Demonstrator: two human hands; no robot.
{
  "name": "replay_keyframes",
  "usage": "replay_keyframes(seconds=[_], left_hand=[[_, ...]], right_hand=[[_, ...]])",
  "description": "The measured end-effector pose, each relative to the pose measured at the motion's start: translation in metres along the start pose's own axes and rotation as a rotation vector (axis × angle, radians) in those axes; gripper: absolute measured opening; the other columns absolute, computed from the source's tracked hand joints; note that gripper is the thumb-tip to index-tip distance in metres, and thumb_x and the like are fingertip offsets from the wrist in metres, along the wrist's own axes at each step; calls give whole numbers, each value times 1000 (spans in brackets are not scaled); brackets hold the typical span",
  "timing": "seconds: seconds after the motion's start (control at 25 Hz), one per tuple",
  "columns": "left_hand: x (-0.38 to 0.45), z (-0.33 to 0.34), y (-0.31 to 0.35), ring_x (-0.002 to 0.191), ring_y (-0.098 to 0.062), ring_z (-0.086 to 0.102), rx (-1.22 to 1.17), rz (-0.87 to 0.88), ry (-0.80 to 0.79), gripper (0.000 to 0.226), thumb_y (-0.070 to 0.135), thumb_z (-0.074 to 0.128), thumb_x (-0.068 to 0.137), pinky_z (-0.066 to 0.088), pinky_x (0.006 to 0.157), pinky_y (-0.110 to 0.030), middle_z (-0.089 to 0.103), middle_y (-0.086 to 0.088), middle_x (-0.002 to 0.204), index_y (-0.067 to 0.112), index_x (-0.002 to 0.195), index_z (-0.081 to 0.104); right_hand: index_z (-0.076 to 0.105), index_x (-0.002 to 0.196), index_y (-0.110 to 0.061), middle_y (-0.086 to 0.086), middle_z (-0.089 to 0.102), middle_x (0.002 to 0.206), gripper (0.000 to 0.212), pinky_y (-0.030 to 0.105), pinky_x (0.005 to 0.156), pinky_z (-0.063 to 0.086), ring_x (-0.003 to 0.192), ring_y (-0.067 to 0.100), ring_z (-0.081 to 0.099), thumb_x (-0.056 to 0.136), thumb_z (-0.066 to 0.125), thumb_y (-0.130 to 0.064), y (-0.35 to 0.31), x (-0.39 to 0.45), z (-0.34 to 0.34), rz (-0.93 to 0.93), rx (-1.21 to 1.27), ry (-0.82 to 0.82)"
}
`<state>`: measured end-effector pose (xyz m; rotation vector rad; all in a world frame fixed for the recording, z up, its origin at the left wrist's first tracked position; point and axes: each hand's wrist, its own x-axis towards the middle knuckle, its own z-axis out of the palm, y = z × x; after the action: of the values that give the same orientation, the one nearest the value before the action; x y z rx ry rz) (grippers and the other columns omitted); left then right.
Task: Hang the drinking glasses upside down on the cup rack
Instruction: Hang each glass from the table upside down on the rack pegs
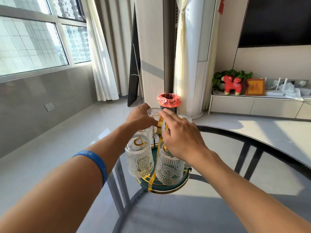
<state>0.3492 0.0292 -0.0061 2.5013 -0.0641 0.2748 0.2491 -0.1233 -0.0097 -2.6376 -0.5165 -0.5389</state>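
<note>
Left forearm, blue wristband (94, 163), nearest the lens. Left hand (140, 117): fingers closed around an inverted ribbed glass (154, 113) at the top of the cup rack (159, 132), far side. Right hand (181, 138): fingers spread and loosely curled over the rack's gold central stem, touching the same glass; no firm grip visible. Two more embossed glasses hang upside down on the rack's near side, left glass (139, 157) and right glass (169, 167); another shows behind the right hand. Rack stands on a round glass table (235, 165). Beyond the rack: bin with red liner (168, 100).
</note>
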Motion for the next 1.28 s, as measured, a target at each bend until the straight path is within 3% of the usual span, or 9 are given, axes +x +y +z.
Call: replay_keyframes(seconds=[0.08, 0.2, 0.28, 0.4, 0.72, 0.84, 0.96, 1.08, 1.28], left_hand=[[1, 4, -5, 88, -24, 61, 141, 23, -22, 51, 38, 76, 70, 53, 76, -36, 68, -10, 109, 14, 112, 60], [2, -2, -7, 104, -27, 59, 264, 36, -90, 78, 52, 74, 68, 50, 86, -40, 63, -10, 125, 12, 130, 50], [1, -13, -8, 106, -26, 59, 280, 68, -156, 89, 56, 80, 61, 48, 80, -35, 64, -7, 125, 16, 134, 47], [-4, -27, -17, 92, -20, 54, 289, 71, -135, 73, 48, 84, 59, 38, 63, -29, 64, -2, 113, 20, 121, 57], [-14, -27, -23, 65, -6, 50, 212, 37, -112, 35, 42, 79, 67, 36, 52, -24, 55, 9, 72, 19, 91, 67], [-15, -24, -22, 69, -8, 53, 185, 23, -145, 38, 37, 77, 73, 39, 55, -25, 65, 1, 88, 15, 102, 68], [-18, -21, -15, 96, -21, 61, 228, 40, -123, 54, 46, 75, 74, 48, 76, -33, 66, -6, 118, 18, 119, 63], [-17, -20, -7, 96, -24, 60, 308, 36, -30, 61, 56, 74, 72, 44, 74, -33, 67, -5, 113, 17, 118, 63], [-20, -16, -3, 84, -24, 58, 367, 56, 66, 50, 46, 74, 75, 42, 68, -32, 69, -7, 105, 14, 111, 63]], right_hand=[[26, 149, -26, -7, 24, 159, 58, 49, 100, 36, 129, 29, 44, 92, 38, -25, 0, 0, 1, 6, -2, -4], [25, 149, -26, -8, 23, 159, 59, 50, 100, 36, 128, 30, 45, 92, 38, -26, -1, 1, 3, 14, -14, -8], [25, 149, -26, -8, 23, 159, 59, 49, 100, 36, 128, 30, 45, 91, 38, -26, -1, 1, 3, 23, -14, -3], [25, 149, -27, -8, 23, 159, 59, 50, 101, 35, 129, 29, 44, 91, 37, -27, -4, -1, 1, 42, -18, -4], [24, 149, -29, -9, 23, 159, 59, 50, 104, 32, 132, 31, 41, 91, 36, -29, -7, 0, -2, 69, -9, -38], [23, 149, -30, -9, 21, 159, 58, 51, 104, 32, 133, 30, 41, 92, 35, -30, -6, 0, 0, 66, 4, -40], [24, 149, -29, -9, 21, 160, 59, 51, 103, 32, 133, 30, 41, 92, 35, -30, -8, 1, -1, 68, 16, -41], [24, 149, -29, -9, 21, 160, 58, 52, 102, 32, 133, 30, 41, 92, 35, -30, -8, 0, 0, 64, 7, -38], [23, 149, -28, -8, 22, 160, 60, 51, 102, 33, 132, 30, 42, 91, 37, -28, -8, 0, 2, 58, 26, -28]])
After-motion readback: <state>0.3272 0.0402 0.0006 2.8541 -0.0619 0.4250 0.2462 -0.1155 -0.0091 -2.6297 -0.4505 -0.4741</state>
